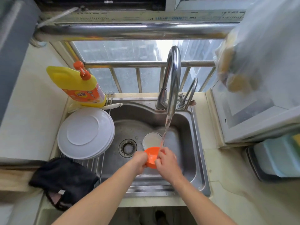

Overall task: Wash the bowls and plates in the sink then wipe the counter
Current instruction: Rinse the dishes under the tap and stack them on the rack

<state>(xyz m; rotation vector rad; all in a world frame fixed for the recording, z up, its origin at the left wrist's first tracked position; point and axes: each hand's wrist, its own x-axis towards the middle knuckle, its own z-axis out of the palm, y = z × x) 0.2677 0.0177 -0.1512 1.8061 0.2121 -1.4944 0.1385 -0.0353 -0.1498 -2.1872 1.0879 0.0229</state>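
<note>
While water runs from the tall chrome faucet (173,78), seen from above: a stainless-steel sink (193,143) set in a pale cream counter (227,184), under a window with a steel railing (146,64) and a thick steel bar (129,31) across its top. Held over the basin, just right of the drain (127,148), a small orange bowl (151,157), tilted on its side with the stream striking its upper rim. Gripped on its left edge by the left hand (140,163), fingers curled round the rim; pinched on its right edge by the right hand (167,161), thumb and fingers closed on the wall. Behind the orange bowl, resting on the sink floor, a white bowl (151,139), upright. Left of the basin, on a wire rack (97,164) that spans the sink's edge, a stack of white plates (86,133), face down. Beyond the plates, against the railing, a yellow dish-soap bottle (78,85) with an orange pump and an orange label; print on the label too blurred to read. Draped over the counter's front left corner, a black cloth (63,179). Beside the faucet, a smaller curved tap (191,91). At right, a clear plastic bag (246,62) hanging with yellowish contents, and near the right edge a pale blue container (279,158). On the window frame above the bar, faint strips of writing, illegible.
</note>
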